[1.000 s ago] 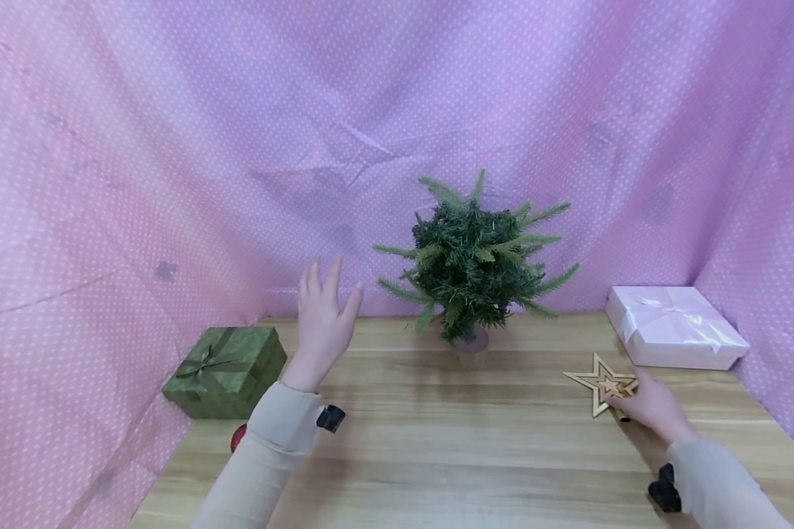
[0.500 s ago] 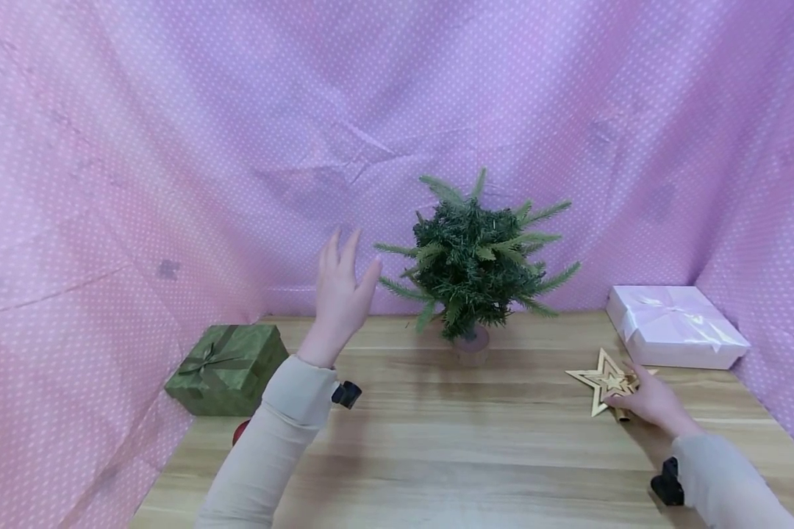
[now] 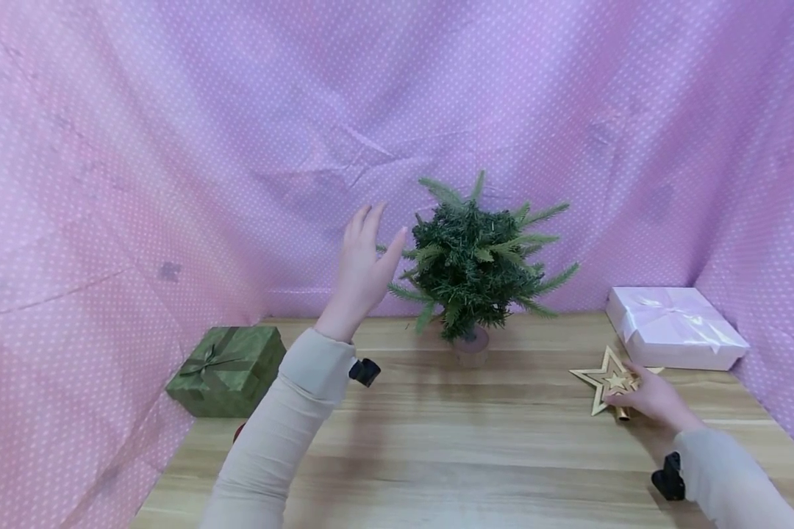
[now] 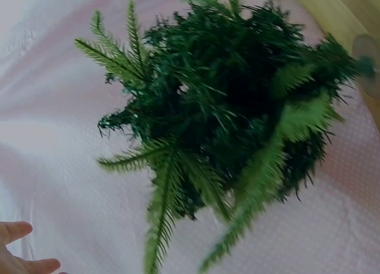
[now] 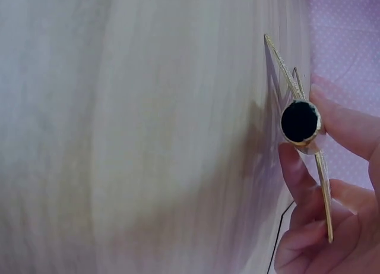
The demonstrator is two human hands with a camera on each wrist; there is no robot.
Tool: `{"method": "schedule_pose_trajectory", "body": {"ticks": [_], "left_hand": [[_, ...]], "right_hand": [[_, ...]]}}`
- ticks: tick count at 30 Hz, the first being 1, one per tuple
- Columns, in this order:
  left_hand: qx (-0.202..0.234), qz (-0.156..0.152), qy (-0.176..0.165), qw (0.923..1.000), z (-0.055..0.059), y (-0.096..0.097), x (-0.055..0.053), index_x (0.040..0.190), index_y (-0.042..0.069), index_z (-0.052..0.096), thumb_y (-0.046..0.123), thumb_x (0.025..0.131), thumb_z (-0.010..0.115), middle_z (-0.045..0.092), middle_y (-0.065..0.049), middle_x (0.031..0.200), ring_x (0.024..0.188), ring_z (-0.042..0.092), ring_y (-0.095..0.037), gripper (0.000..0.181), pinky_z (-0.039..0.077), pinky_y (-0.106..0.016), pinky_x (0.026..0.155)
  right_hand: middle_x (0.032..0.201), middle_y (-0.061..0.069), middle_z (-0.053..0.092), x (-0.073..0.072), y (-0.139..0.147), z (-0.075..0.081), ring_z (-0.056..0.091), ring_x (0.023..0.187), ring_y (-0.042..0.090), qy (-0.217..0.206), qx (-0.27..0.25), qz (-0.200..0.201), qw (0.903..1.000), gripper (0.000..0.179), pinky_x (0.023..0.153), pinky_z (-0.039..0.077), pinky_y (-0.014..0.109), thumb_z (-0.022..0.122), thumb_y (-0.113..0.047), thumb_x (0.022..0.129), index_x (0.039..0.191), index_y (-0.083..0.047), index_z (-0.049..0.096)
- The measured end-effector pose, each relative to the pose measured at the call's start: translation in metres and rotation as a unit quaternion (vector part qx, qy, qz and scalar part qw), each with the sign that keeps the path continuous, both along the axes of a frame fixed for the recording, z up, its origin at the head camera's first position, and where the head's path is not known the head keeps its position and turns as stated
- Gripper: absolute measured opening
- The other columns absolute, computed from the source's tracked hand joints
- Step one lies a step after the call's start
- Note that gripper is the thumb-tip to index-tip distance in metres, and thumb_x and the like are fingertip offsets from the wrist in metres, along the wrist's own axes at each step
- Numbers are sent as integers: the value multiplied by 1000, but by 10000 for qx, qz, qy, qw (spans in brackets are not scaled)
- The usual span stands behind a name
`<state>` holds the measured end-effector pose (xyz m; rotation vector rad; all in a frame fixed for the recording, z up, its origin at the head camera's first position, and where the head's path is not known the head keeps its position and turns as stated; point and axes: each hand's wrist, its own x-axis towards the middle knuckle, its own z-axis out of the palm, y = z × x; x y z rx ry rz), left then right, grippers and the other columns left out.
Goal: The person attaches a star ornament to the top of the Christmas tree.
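Note:
A small artificial Christmas tree [image 3: 479, 272] stands on a round base [image 3: 471, 349] at the back middle of the table. My left hand [image 3: 362, 272] is raised at the tree's left side, fingers spread and holding nothing; in the left wrist view its fingertips [image 4: 41, 266] show at the lower left, apart from the tree [image 4: 225, 107]. Low over the table at the right, my right hand [image 3: 655, 397] pinches a gold star tree topper [image 3: 595, 378]. The right wrist view looks into the dark hollow end of the topper's tube [image 5: 300, 122], with thumb and fingers about it.
A green gift box [image 3: 228, 371] with a bow sits at the left table edge. Part of a red round thing [image 3: 240, 431] shows behind my left sleeve. A white gift box [image 3: 678, 327] lies at the back right. Pink dotted cloth [image 3: 304, 147] hangs behind the wooden table [image 3: 463, 455].
My left hand has moved right and up, closer to the tree. The right hand now holds the star, which has shifted slightly to the right and tilted a little.

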<state>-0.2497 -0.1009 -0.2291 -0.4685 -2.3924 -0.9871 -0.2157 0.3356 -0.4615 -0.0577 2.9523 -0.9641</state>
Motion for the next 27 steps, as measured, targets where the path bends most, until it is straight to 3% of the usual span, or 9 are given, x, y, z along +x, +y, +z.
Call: {"method": "schedule_pose_trajectory", "body": {"ticks": [5,8,12,17,22,24,27], "left_hand": [[352,-193,-433,9983,12,15,-5,148,16,32,48,96,45,26,-11,154,142,23,-29,63,23,-53,113],[629,-326,-641,9954,16,24,-9,148,18,33,47,95,47,29,-7,153,142,25,-26,62,23,-50,114],[892,-562,-881,9905,22,34,-12,147,18,33,46,95,49,30,-4,153,142,26,-22,61,24,-46,115],[1022,-812,-1019,9862,29,46,-15,147,17,33,43,96,50,31,-3,153,141,28,-21,60,27,-42,114],[1277,-954,-1244,9793,36,60,-19,147,18,34,42,96,52,34,-2,152,140,31,-21,59,32,-41,112],[1330,-945,-1315,9778,37,65,-23,146,18,35,42,95,52,35,-1,151,139,33,-20,59,33,-40,111],[1371,-945,-1389,9762,36,72,-27,145,18,36,41,96,53,36,-1,151,139,33,-20,57,33,-40,112]], "right_hand": [[123,49,39,0,4,-3,46,106,60,-107,0,-44,9999,97,87,39,65,76,-35,77,137,19,24],[100,36,58,0,4,-4,60,84,40,-251,-314,-91,9991,96,77,50,47,76,-31,78,138,20,21],[84,15,61,2,3,-5,58,62,11,-566,-1051,-177,9927,95,56,51,26,75,-20,80,140,20,14],[95,23,57,1,5,-7,61,68,9,-946,-1453,-344,9843,96,61,57,27,72,-21,84,143,16,8],[80,7,57,0,7,-10,61,65,7,-1291,-1920,-426,9719,100,64,57,26,72,-22,85,144,14,1],[81,3,55,0,7,-11,60,65,5,-1406,-2187,-431,9647,100,66,57,24,71,-20,85,144,14,-2],[90,7,55,-1,8,-12,59,69,4,-1470,-2358,-395,9598,100,69,57,24,70,-20,86,144,14,-4]]}}
